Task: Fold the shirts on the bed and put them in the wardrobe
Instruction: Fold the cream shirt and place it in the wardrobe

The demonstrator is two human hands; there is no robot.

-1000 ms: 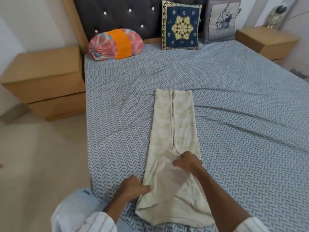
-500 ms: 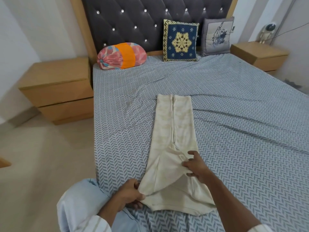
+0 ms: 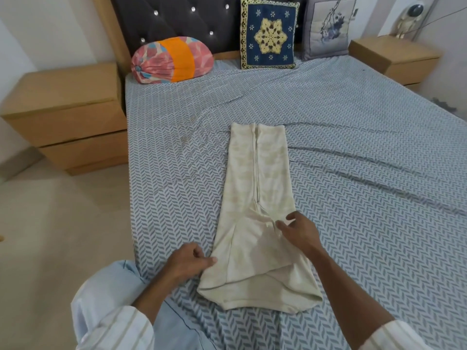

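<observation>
The bed (image 3: 353,160) carries one cream shirt (image 3: 257,178), a long narrow strip near the close edge; since a second ago the folded-in flap has been laid flatter, so I judge the lengthwise fold nearly done and a crosswise fold due next. The left hand (image 3: 188,261) pinches the shirt's near left edge, and the right hand (image 3: 298,232) has loosened from gripping the flap to spread, relaxed fingers over it. A bolster (image 3: 171,60) and two cushions (image 3: 269,34) sit well apart at the headboard, blocking nothing; no wardrobe shows.
</observation>
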